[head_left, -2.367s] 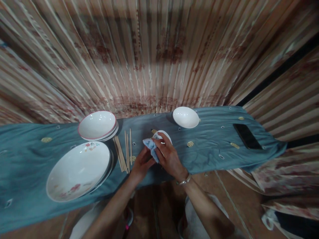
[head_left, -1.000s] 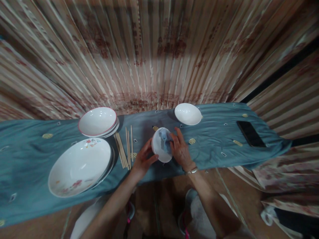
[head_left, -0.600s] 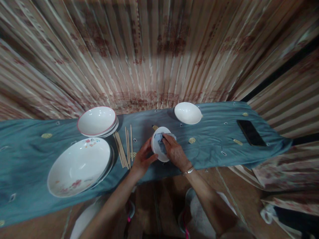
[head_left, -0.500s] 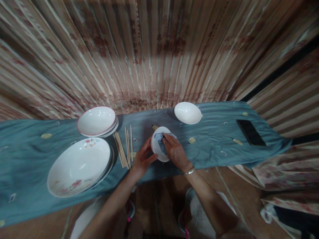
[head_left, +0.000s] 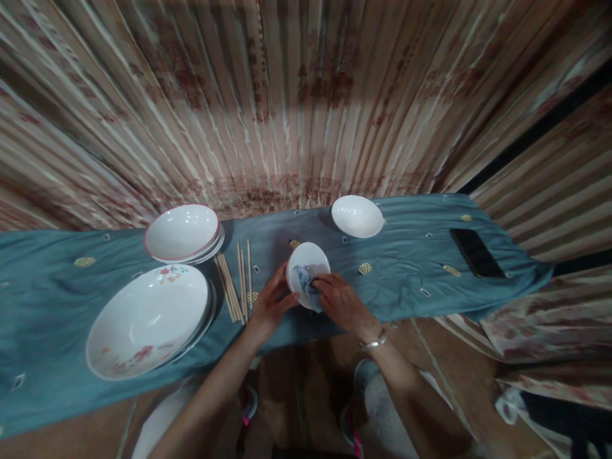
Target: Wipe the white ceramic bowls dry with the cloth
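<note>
A small white bowl (head_left: 310,254) is tilted toward me above the cloth, near the middle of the table. My left hand (head_left: 273,296) grips its left rim, with the thumb along the near edge. Inside the bowl lies a crumpled blue cloth (head_left: 303,278), partly hidden by fingers. My right hand (head_left: 343,303), with a silver bracelet at the wrist, is closed on this cloth and presses it against the bowl's inner wall. Left of my left hand lie several wooden chopsticks (head_left: 229,287), side by side.
A stack of large floral bowls (head_left: 153,319) stands at the left, with red-rimmed bowls (head_left: 184,233) stacked behind it. Another white bowl (head_left: 357,215) sits at the back right. A black phone (head_left: 477,253) lies farther right on the blue tablecloth (head_left: 406,248). Pleated curtains (head_left: 296,115) hang behind.
My right hand has moved down and slightly right with the cloth, from the upper part of the bowl toward its lower right side. My left hand keeps its hold on the rim.
</note>
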Tool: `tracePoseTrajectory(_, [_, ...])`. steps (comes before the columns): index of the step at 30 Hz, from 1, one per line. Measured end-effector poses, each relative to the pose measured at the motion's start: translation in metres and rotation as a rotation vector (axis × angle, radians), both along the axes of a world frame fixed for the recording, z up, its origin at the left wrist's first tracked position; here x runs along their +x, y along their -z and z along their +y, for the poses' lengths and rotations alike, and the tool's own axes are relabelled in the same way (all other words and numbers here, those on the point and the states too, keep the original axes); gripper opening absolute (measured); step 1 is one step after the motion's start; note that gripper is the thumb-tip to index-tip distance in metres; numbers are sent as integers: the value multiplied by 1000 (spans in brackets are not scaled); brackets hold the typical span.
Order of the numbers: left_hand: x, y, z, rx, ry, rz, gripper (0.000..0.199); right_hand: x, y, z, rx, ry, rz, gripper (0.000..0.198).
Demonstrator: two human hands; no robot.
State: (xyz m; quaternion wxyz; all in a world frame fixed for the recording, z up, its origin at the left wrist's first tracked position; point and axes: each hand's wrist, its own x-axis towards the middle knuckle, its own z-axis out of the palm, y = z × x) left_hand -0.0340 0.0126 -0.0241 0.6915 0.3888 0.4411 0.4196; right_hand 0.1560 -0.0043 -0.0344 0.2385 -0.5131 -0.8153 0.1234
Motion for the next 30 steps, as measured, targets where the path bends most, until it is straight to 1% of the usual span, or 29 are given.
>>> tracePoseTrajectory(9, [-2, 3, 0, 20, 24, -18, 92, 0, 3, -2, -241, -109, 375, 29])
tracePoseTrajectory(14, [-1, 3, 1, 34, 20, -18, 90, -10, -2, 1, -359, -108, 622, 26])
tracePoseTrajectory(16, [-1, 2, 1, 40, 22, -12, 89, -16, -2, 2, -404, -89, 724, 27])
tracePoseTrajectory(18, [-1, 1, 1, 39, 33, -1, 89, -21, -2, 3, -419, -66, 816, 31])
tracePoseTrajectory(20, [-1, 0, 1, 39, 33, 11, 90, -25, 0, 3, -380, -49, 872, 34])
tracePoseTrajectory(22, [-1, 0, 2, 40, 28, 10, 91, -29, 1, 3, -303, -44, 862, 39])
tracePoseTrajectory(27, [0, 4, 1, 25, 20, -15, 85, -31, -4, 5, -71, -25, 692, 41])
tracePoseTrajectory(30, [0, 6, 1, 32, 9, -23, 83, -32, -9, 8, 20, -25, 607, 43])
